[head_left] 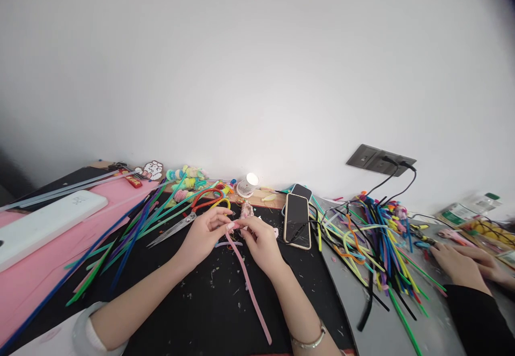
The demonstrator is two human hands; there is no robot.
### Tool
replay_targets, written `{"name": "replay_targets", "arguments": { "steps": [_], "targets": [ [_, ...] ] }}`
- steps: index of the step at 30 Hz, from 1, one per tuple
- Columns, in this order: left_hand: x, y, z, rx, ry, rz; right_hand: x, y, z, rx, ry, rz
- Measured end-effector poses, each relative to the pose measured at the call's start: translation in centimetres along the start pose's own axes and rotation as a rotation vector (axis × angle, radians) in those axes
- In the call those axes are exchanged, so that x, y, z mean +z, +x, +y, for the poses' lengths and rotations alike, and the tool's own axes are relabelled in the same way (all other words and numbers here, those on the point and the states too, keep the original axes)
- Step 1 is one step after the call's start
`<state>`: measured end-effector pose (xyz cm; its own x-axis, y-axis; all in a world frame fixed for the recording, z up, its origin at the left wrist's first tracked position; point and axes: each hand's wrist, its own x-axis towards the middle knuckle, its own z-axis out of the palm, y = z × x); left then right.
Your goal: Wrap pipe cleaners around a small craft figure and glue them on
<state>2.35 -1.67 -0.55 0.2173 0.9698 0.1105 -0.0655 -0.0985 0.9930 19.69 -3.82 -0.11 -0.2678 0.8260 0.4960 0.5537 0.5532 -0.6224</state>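
My left hand (pixel 205 234) and my right hand (pixel 259 242) meet over the black mat (pixel 209 302), fingertips pinched together on the top end of a long pink pipe cleaner (pixel 250 289). The pink strand trails down the mat toward me between my forearms. A small pale purple piece (pixel 229 244) lies just under my fingers. Scissors with orange handles (pixel 189 212) lie left of my left hand, and a small pinkish figure (pixel 246 210) sits just behind my fingertips.
Long coloured pipe cleaners (pixel 132 232) fan out at left beside a pink sheet (pixel 36 275) and white box (pixel 44 223). Two phones (pixel 298 217) lie right of my hands. A tangled pile of coloured strands (pixel 374 238) covers the grey board; another person's hands (pixel 466 262) work at far right.
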Motion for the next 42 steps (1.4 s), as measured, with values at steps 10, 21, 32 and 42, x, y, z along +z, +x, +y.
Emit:
{"name": "replay_targets", "arguments": {
  "steps": [10,21,32,42],
  "targets": [
    [0.14,-0.02,0.19,-0.014,-0.023,0.016,0.27,-0.07,0.31,0.013,-0.014,0.05],
    [0.1,-0.07,0.33,-0.024,-0.044,0.003,0.17,0.08,0.13,0.019,0.051,0.03],
    [0.4,-0.4,0.53,-0.105,-0.155,-0.215,-0.4,0.14,0.38,0.296,0.288,0.21],
    [0.52,-0.71,0.48,-0.202,-0.188,-0.359,-0.22,0.13,0.51,0.365,0.298,0.123]
  ]
}}
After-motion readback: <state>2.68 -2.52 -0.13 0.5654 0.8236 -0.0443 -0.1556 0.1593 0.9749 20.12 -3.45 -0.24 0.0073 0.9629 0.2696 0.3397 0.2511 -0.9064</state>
